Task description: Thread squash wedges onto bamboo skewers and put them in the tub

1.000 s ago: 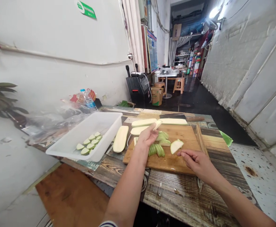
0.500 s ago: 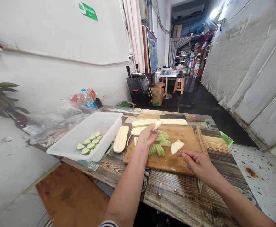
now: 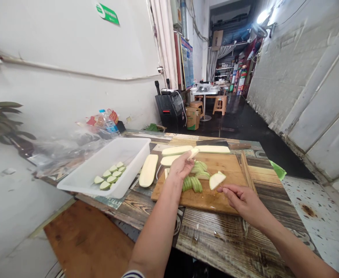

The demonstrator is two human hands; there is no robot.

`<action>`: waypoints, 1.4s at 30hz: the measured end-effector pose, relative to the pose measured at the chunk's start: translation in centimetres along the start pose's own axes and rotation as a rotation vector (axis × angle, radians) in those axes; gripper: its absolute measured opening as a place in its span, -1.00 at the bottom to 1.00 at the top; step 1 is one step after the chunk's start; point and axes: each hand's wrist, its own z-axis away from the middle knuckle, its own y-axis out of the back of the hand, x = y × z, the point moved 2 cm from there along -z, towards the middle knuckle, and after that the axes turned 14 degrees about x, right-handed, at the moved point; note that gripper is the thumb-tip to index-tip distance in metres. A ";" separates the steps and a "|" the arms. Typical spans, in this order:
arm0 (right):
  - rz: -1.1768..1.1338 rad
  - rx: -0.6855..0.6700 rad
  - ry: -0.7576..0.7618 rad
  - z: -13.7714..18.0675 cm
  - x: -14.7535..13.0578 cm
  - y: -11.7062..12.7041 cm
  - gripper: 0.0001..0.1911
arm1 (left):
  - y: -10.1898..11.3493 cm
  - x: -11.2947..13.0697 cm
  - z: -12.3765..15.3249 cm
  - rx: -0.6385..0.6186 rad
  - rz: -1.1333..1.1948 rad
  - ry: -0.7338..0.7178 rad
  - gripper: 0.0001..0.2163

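My left hand (image 3: 182, 165) is closed on a pale zucchini slice (image 3: 193, 153), above the left part of the wooden cutting board (image 3: 215, 202). In my right hand (image 3: 240, 199) a thin skewer is pinched, mostly hidden by the fingers, with zucchini slices (image 3: 216, 180) on its tip. Between the hands, cut green-edged slices (image 3: 193, 184) lie in overlapping rows on the board. Long zucchini halves (image 3: 210, 149) rest along its far side, and another zucchini half (image 3: 148, 170) lies to its left. A bundle of bare skewers (image 3: 248, 172) sits along the board's right edge.
A white plastic tub (image 3: 79, 186) at the left holds several skewered slices (image 3: 111, 176). Beyond the board lies a knife (image 3: 239, 146). Plastic bags (image 3: 62, 150) and a water bottle (image 3: 108, 122) stand against the wall. A black speaker (image 3: 171, 108) is on the floor behind.
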 end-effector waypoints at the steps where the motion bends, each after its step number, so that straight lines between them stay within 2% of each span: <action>1: -0.003 -0.002 -0.002 0.0 0.0 0.0 -0.59 | 0.0 0.0 0.1 0.004 -0.002 0.000 -0.87; 9: -0.036 -0.018 -0.015 0.2 0.4 0.0 -0.60 | 0.0 0.1 0.0 0.042 0.008 0.006 -0.83; 29: -0.022 -0.017 -0.027 0.1 0.3 -0.1 -0.58 | 0.0 0.0 -0.2 0.011 -0.007 0.001 -0.86; 37: -0.044 -0.038 -0.060 0.2 0.3 -0.2 -0.58 | 0.1 -0.1 -0.2 -0.035 -0.093 -0.128 -0.86; 42: -0.055 -0.007 -0.054 0.2 0.7 -0.5 -0.60 | 0.0 -0.7 -0.1 -0.082 -0.187 -0.175 -0.88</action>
